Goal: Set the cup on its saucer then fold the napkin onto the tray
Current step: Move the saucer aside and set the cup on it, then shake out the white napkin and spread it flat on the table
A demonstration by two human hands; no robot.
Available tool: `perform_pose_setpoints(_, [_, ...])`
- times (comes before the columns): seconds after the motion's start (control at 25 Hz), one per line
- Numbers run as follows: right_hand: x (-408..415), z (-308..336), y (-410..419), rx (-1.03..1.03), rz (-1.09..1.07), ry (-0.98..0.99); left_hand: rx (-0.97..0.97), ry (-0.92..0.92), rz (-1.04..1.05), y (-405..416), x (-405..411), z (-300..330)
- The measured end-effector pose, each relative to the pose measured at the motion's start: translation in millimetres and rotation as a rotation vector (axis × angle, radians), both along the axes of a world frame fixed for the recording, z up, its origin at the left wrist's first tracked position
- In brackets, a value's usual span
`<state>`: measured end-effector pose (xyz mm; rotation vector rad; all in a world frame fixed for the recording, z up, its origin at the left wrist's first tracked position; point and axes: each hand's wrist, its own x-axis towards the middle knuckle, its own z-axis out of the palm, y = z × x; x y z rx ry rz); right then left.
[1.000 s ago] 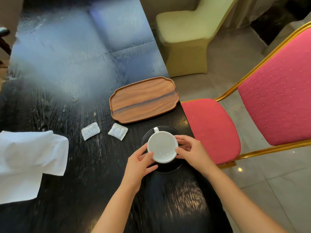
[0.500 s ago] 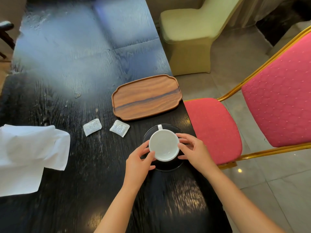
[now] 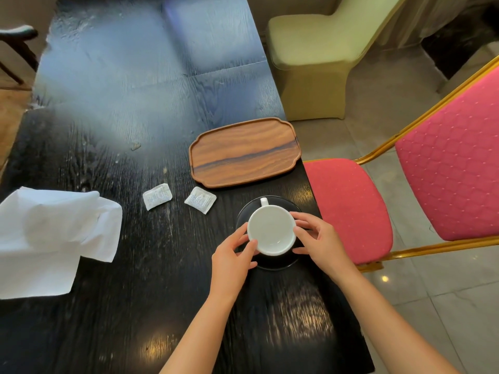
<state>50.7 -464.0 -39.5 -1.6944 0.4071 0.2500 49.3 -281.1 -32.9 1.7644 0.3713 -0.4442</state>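
Observation:
A white cup stands upright on a black saucer near the table's right edge, its handle pointing away from me. My left hand holds the cup's left side and my right hand holds its right side, fingers curled round the rim. A wooden tray lies bare just beyond the saucer. The white napkin lies crumpled at the table's left edge, far from both hands.
Two small white sachets lie between napkin and saucer. The black table ends just right of the saucer. A red chair with gold frame stands beside it, a pale green covered chair behind.
Both hands stay on the cup over the saucer; the cup seems to have settled slightly. The camera has shifted a little.

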Motion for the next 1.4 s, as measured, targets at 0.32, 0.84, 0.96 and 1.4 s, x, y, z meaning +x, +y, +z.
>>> perform_pose_setpoints(0.32, [4.7,12.2,-3.0,-0.199,0.001,0.001,0.172,-0.019,-0.013,5.4,5.5,3.0])
perform_pose_setpoints(0.84, [36.1,136.1,136.2,-1.027,0.740,-0.455,1.047,-0.392,-0.332,138.8,-7.8,134.5])
perform_pose_setpoints(0.96, [38.2,145.4,186.2,-1.014,0.809,-0.574,1.096,-0.395,-0.183,195.8,-24.5,144.5])
perform_pose_setpoints(1.4, [28.5,95.4,355.7,-1.032,0.902,-0.518,1.071,-0.284,-0.142,387.2,-45.8,87.0])
